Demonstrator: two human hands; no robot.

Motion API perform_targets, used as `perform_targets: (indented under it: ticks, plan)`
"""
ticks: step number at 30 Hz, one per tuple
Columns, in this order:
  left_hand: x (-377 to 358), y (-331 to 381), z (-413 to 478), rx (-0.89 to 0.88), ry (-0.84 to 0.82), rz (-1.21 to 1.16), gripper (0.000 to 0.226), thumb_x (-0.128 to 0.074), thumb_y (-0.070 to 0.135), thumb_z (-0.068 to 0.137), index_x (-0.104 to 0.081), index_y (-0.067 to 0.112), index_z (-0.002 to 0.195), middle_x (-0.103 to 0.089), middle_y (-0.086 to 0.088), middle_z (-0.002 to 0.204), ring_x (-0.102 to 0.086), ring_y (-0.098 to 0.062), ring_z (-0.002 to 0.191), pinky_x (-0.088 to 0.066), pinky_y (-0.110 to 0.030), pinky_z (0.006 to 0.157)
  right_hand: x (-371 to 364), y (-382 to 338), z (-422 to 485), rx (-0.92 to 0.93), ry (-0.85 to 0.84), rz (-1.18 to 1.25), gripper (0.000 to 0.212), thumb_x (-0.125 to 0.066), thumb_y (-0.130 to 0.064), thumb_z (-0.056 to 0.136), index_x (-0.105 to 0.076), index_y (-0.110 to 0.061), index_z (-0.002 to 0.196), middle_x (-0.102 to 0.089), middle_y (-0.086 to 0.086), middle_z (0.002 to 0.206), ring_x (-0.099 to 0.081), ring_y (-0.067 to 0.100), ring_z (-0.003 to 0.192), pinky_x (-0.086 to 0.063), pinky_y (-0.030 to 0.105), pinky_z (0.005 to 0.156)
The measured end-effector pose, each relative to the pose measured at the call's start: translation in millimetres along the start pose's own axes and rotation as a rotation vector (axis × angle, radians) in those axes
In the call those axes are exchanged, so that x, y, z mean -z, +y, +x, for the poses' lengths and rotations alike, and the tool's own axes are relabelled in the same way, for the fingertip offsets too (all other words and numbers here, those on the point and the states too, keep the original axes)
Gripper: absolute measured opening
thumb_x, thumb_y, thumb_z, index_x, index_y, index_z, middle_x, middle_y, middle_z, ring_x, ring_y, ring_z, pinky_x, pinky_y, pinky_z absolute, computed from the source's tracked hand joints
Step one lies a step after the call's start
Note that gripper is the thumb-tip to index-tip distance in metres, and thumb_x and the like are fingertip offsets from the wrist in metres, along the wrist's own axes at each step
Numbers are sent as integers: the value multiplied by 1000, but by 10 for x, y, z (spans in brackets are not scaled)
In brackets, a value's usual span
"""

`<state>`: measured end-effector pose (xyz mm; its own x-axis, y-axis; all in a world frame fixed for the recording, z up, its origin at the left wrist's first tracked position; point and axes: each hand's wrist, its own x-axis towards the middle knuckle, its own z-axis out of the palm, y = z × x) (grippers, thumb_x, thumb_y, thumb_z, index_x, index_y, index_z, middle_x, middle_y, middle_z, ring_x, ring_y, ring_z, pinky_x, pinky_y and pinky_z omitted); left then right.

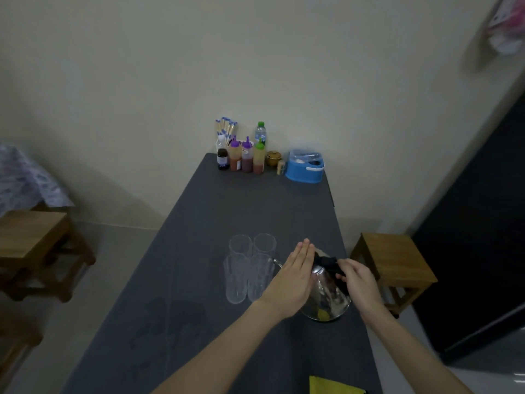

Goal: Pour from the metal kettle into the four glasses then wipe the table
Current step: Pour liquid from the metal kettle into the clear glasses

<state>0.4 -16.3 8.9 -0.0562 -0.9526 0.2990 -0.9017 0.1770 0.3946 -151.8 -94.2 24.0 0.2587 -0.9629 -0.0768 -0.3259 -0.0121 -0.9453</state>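
Head view looks down a long dark grey surface (199,251) that runs to a pale wall. The metal kettle (326,294) stands upright near the right edge, and four clear glasses (250,265) stand in a tight two-by-two cluster just to its left, all looking empty. The left hand (292,277) is open and flat, fingers straight and together, resting against the kettle's left side without gripping it. The right hand (359,282) has its fingers closed around the kettle's black handle (329,264). A yellow cloth (335,386) lies at the near edge of the surface. At the far end stand sauce bottles (245,157), a water bottle (260,133), a cup of chopsticks (224,130) and a blue container (305,166). Wooden stools (395,260) flank the surface.
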Motion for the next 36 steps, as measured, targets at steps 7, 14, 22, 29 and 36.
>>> perform_targets:
  ticks: [7, 14, 22, 29, 36]
  plan:
    - [-11, 28, 40, 55, -10, -75, 61, -13, 33, 99, 1, 1, 148, 4, -13, 159, 9, -20, 146, 7, -29, 117, 10, -46, 64, 28, 9, -74, 27, -48, -23, 98, -71, -14, 86, -72, 8, 86, -67, 21, 85, -52, 47, 87]
    - [-17, 85, 84, 93, 25, -137, 56, -25, 22, 104, 4, 2, 148, 8, -12, 158, 10, -20, 146, 11, -27, 115, 76, -123, 117, 59, -11, -146, 29, -47, -23, 98, -71, -13, 85, -72, 7, 84, -67, 22, 84, -52, 47, 83]
    - [24, 137, 95, 132, 18, -173, 55, -22, 23, 104, 4, 2, 148, 9, -11, 158, 12, -18, 145, 5, -31, 119, 115, -202, 158, 94, -31, -225, 31, -47, -25, 98, -71, -12, 82, -72, 9, 83, -67, 23, 83, -52, 50, 83]
    - [14, 147, 93, 158, 31, -192, 64, -8, 40, 97, 3, 4, 148, 8, -10, 159, 13, -14, 144, 7, -26, 116, 116, -315, 109, 136, -46, -255, 33, -46, -23, 99, -69, -6, 80, -69, 13, 78, -63, 23, 77, -44, 34, 66]
    - [51, 158, 79, 168, 48, -191, 67, -6, 43, 96, 3, 2, 148, 8, -11, 158, 13, -16, 144, 8, -27, 117, 117, -380, 132, 164, -60, -292, 33, -47, -22, 99, -69, -8, 78, -68, 7, 71, -62, 16, 70, -42, 22, 58]
